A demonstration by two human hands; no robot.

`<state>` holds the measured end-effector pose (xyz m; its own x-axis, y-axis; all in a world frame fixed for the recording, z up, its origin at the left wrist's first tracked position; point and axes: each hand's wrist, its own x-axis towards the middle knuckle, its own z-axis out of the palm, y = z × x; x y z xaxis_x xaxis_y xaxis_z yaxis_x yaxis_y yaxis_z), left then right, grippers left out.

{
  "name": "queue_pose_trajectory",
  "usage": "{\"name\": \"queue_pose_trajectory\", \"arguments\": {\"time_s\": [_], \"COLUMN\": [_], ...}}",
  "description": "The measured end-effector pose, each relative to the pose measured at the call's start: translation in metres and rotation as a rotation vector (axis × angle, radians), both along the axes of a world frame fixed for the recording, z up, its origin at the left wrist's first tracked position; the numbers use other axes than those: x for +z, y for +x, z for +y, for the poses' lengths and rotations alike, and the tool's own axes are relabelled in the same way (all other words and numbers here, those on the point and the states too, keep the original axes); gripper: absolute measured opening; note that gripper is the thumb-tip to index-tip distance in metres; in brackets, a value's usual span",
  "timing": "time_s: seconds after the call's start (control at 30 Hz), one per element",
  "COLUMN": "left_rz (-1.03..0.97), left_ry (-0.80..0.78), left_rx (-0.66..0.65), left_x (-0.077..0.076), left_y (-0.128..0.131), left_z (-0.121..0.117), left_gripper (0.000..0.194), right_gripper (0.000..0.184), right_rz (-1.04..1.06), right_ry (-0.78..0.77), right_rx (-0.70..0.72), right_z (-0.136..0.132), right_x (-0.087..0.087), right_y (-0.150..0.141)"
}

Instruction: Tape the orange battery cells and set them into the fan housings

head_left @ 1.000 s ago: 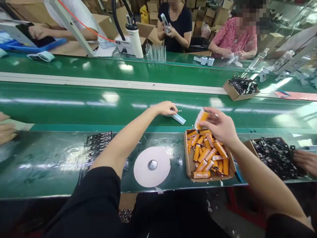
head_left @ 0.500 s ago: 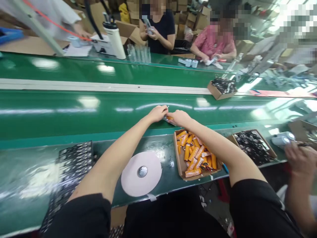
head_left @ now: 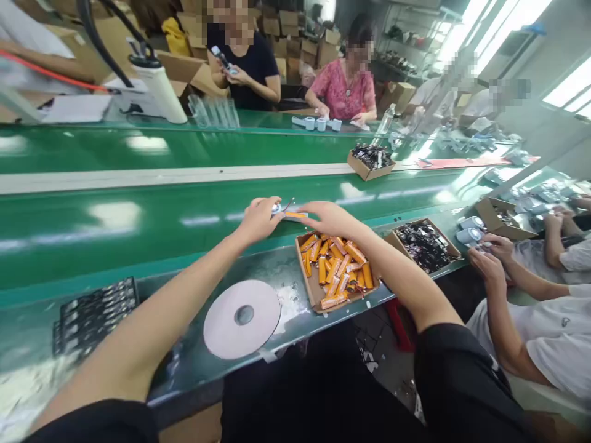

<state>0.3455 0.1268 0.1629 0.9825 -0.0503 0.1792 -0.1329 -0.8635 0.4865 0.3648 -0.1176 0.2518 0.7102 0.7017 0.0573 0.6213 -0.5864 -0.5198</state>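
Observation:
My left hand [head_left: 261, 219] is closed around the round head of a light blue plastic housing [head_left: 290, 210], just above the green conveyor belt. An orange battery [head_left: 296, 215] lies along the housing's handle, and a thin dark wire sticks up beside it. At the handle's other end, the fingers and thumb of my right hand [head_left: 325, 216] grip the handle by the battery. Below my right forearm stands a cardboard box [head_left: 314, 296] of orange wrapped batteries. On the bench between my arms lies a pale round disc [head_left: 217, 326] with a grey centre.
A stack of black parts [head_left: 99, 311] is at the left. Right of the batteries is a box of black pieces [head_left: 422, 246], near a co-worker's hands [head_left: 492, 255] and light blue housings [head_left: 470, 235]. Another box [head_left: 369, 166] sits on the pale divider. Co-workers sit opposite.
The view has swung right, so things appear farther left. My hands have drawn a little apart, showing more of the housing and its orange battery. The wire now stands up.

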Motion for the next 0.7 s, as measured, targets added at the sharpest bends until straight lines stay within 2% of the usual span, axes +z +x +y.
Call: {"name": "queue_pose_trajectory", "arguments": {"time_s": [0.03, 0.1, 0.2, 0.27, 0.3, 0.4, 0.5, 0.57, 0.63, 0.7], "left_rz": [-0.021, 0.009, 0.115, 0.112, 0.085, -0.009, 0.044, 0.17, 0.251, 0.251], "left_ry": [0.004, 0.016, 0.069, 0.112, 0.13, 0.195, 0.284, 0.274, 0.19, 0.117], "left_rx": [-0.042, -0.154, -0.292, -0.237, -0.153, 0.271, 0.715, 0.838, 0.853, 0.863], "left_x": [-0.001, -0.008, -0.025, -0.038, -0.042, -0.047, -0.039, -0.034, -0.031, -0.028], "left_y": [-0.027, -0.093, -0.197, -0.25, -0.269, -0.299, -0.307, -0.309, -0.31, -0.314], "left_z": [0.005, 0.015, 0.029, 0.036, 0.04, 0.052, 0.062, 0.07, 0.079, 0.088], "left_gripper": [0.048, 0.048, 0.045, 0.048, 0.049, 0.052, 0.075, 0.083, 0.081, 0.079], "right_gripper": [0.026, 0.026, 0.03, 0.036, 0.042, 0.064, 0.069, 0.068, 0.069, 0.072], "right_rz": [-0.067, -0.168, -0.282, -0.328, -0.347, -0.364, -0.395, -0.411, -0.405, -0.397], "right_ry": [0.034, 0.098, 0.158, 0.117, 0.083, -0.049, -0.151, -0.154, -0.126, -0.095], "right_rx": [0.04, -0.007, -0.249, -0.42, -0.472, -0.498, -0.51, -0.536, -0.566, -0.604], "right_z": [-0.027, -0.093, -0.19, -0.233, -0.246, -0.256, -0.245, -0.24, -0.237, -0.236], "right_x": [-0.003, -0.018, -0.059, -0.093, -0.11, -0.152, -0.171, -0.173, -0.171, -0.166], "right_y": [-0.013, -0.044, -0.083, -0.1, -0.105, -0.114, -0.116, -0.114, -0.11, -0.106]}}
